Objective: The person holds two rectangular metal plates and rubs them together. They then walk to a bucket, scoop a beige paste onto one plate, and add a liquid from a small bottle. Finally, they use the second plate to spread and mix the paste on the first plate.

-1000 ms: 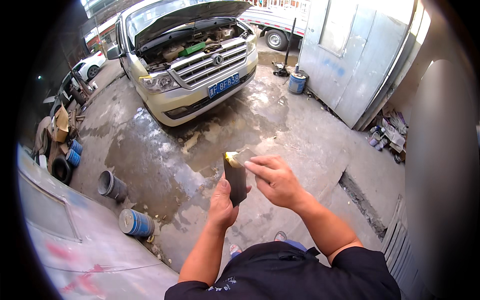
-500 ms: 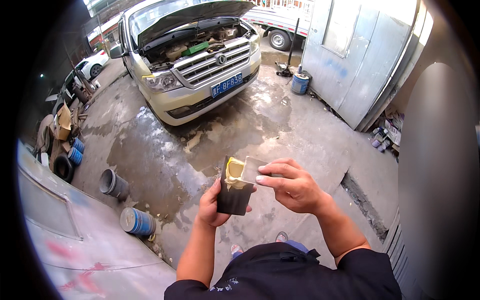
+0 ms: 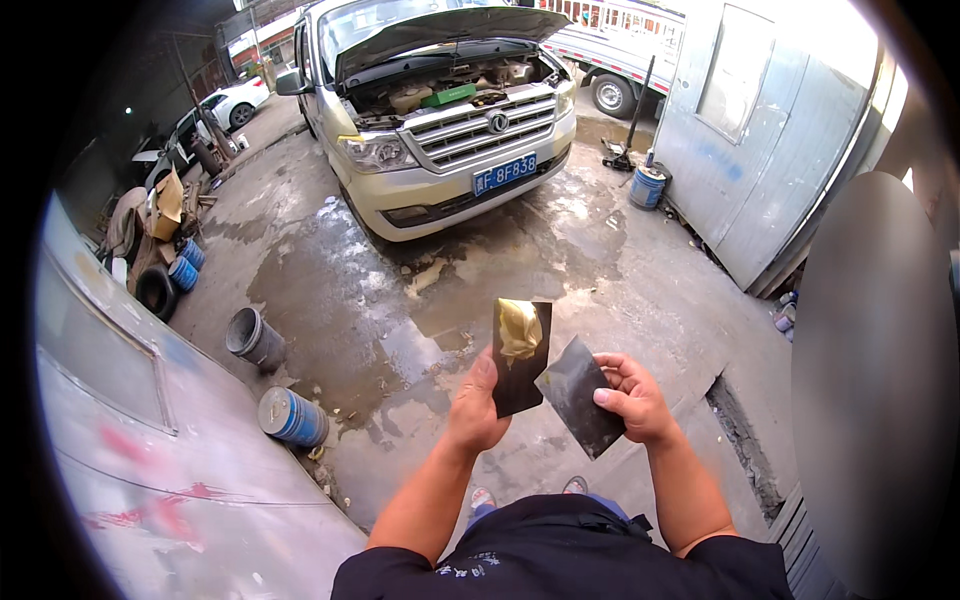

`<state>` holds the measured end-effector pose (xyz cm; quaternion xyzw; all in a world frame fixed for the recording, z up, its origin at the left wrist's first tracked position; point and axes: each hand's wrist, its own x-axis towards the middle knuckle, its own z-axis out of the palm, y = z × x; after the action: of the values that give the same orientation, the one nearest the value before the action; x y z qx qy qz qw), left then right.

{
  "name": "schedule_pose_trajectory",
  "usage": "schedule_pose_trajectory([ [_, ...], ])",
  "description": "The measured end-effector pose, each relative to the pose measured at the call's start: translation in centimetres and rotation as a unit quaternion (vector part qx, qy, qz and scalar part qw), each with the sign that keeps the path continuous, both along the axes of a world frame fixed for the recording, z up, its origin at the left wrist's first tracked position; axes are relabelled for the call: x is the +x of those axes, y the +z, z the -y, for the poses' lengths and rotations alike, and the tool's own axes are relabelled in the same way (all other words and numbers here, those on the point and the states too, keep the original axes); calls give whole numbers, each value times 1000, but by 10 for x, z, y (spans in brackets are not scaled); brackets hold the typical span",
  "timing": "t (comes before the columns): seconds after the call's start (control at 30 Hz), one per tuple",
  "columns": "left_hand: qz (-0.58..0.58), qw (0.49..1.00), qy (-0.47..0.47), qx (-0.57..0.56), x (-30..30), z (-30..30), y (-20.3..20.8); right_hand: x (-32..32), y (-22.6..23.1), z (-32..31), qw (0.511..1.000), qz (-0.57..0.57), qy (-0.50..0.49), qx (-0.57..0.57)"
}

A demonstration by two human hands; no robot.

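Observation:
My left hand (image 3: 476,408) is closed around the lower part of a dark rectangular putty board (image 3: 520,382), held nearly upright. A lump of yellowish putty (image 3: 518,330) covers the board's upper end. In my right hand (image 3: 636,398), a flat dark-grey scraper (image 3: 584,402) is gripped by its right edge between thumb and fingers. The scraper is tilted, with one corner pointing up, and its left corner lies close to the board; I cannot tell whether they touch. Its face is smudged lighter near the upper left.
A cream van (image 3: 470,150) with its hood raised stands ahead. To the left are a grey bucket (image 3: 256,340), a blue-and-grey pail (image 3: 293,417) and a tyre (image 3: 156,291). A blue pail (image 3: 647,187) stands by the metal door (image 3: 775,130). A floor channel (image 3: 742,445) runs at right.
The scraper has come away from the putty and swung down, turning its face toward me. My left hand has moved right with the board, and the putty is now heaped differently.

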<state>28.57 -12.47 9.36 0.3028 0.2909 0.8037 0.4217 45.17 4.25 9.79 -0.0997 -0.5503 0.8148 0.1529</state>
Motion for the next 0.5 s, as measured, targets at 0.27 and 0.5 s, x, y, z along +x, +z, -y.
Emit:
schedule_pose_trajectory([
  [0.27, -400, 901, 109, -126, 3, 10, -11, -34, 29, 7, 994, -71, 28, -77],
  [0.5, 178, 952, -250, 0, -12, 45, -11, -29, 73, 11, 885, -200, 148, 394],
])
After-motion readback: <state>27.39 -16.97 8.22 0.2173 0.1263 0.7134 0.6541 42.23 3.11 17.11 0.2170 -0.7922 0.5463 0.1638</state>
